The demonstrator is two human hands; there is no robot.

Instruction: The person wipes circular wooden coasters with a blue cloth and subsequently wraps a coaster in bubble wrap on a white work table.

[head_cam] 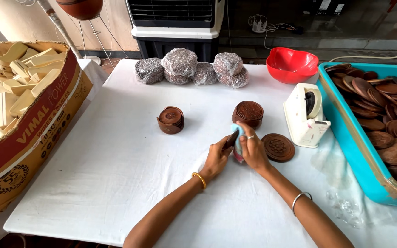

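Note:
My left hand [217,158] holds a dark brown wooden disc [231,138] on edge over the white table [116,165]. My right hand [252,149] presses a light blue cloth [238,142] against that disc. Just behind my hands stands a stack of carved round wooden discs [248,114]. One carved disc [278,147] lies flat to the right of my right hand. A round wooden holder with discs in it [170,120] sits to the left.
A cardboard box of pale wooden pieces [19,110] is at the left. A teal tray [345,133] of several brown discs is at the right, beside a white tape dispenser [305,115]. A red bowl [291,64] and plastic-wrapped bundles [189,68] line the far edge.

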